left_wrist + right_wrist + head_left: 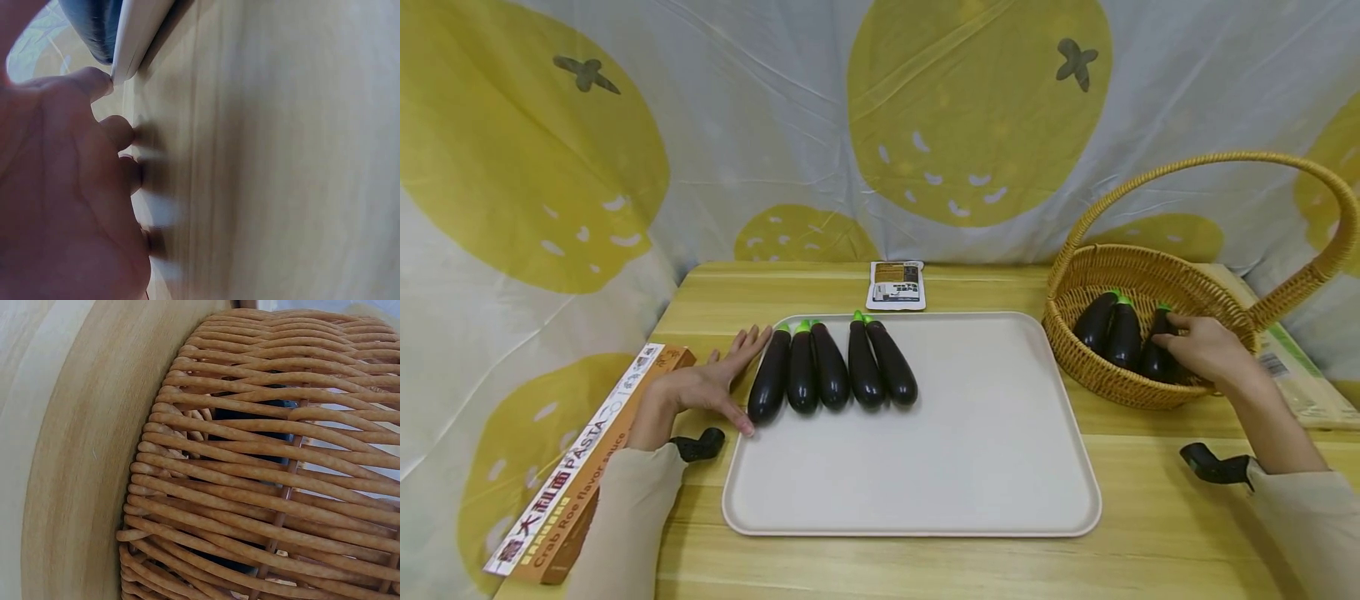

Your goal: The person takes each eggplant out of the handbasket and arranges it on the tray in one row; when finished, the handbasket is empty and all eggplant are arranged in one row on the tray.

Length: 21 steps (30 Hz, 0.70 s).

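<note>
The left hand [711, 390], spread wide, seems to steady the tray [977, 458] beneath its thumb, beside lined-up eggplants [832, 367], while the right hand [1212, 348] grips another eggplant [1157, 360] inside the basket [1093, 375].

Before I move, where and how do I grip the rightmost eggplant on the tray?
Probably the rightmost eggplant's mid-body, from above and the right: it lies lengthwise, the neighbouring eggplant sits close on its left, and bare tray is to its right.
</note>
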Each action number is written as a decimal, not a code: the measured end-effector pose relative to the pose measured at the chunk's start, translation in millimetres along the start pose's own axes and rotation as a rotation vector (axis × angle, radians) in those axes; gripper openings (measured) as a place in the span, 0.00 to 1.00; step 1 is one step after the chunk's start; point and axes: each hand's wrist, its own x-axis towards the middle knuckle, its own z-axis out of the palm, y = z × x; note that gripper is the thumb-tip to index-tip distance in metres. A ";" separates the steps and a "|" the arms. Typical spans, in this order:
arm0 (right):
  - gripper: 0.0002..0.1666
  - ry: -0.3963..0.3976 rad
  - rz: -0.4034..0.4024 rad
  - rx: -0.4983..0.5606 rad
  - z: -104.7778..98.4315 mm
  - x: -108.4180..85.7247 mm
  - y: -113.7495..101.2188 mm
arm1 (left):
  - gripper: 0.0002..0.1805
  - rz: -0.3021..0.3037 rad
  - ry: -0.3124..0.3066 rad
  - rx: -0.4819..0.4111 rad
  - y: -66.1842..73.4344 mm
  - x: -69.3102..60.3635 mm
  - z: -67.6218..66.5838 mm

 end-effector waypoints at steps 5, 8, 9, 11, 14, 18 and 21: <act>0.45 0.028 0.004 0.048 0.8 -0.1 -0.8 | 0.84 0.006 -0.003 0.006 -1.1 0.1 0.0; 0.45 0.050 0.002 0.098 1.2 0.0 -1.9 | 0.84 0.011 -0.001 0.009 -0.9 0.3 -0.1; 0.44 0.056 0.002 0.113 1.2 -0.2 -2.5 | 0.84 0.012 0.001 0.010 -0.9 0.2 -0.2; 0.43 0.061 -0.004 0.145 0.8 -0.1 -3.3 | 0.84 0.009 0.003 0.009 -0.9 -0.1 -0.1; 0.41 0.054 -0.020 0.182 -1.9 -1.5 -3.1 | 0.84 0.004 0.003 0.008 -1.0 -0.8 0.1; 0.40 0.033 -0.042 0.250 -6.0 -4.4 -3.0 | 0.84 0.005 0.003 0.006 -1.1 -0.5 -0.4; 0.40 0.009 -0.052 0.307 -8.9 -8.2 -5.4 | 0.84 0.001 0.003 0.006 -1.0 -0.2 -0.6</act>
